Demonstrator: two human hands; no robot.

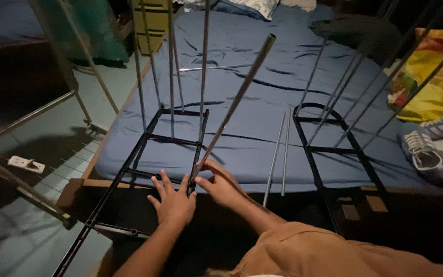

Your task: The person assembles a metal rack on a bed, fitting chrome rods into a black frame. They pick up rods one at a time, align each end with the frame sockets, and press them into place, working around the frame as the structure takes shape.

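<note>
Both hands at the near end of a black shelf frame on the blue mattress.
Left hand rests flat, fingers spread, on the frame; right hand grips a tilted metal tube at its base. Two loose tubes lie just right.

Packaging near the bed

A crumpled yellow plastic bag with red and green print lies at the right edge of the blue mattress, just above the white sneakers.
</note>
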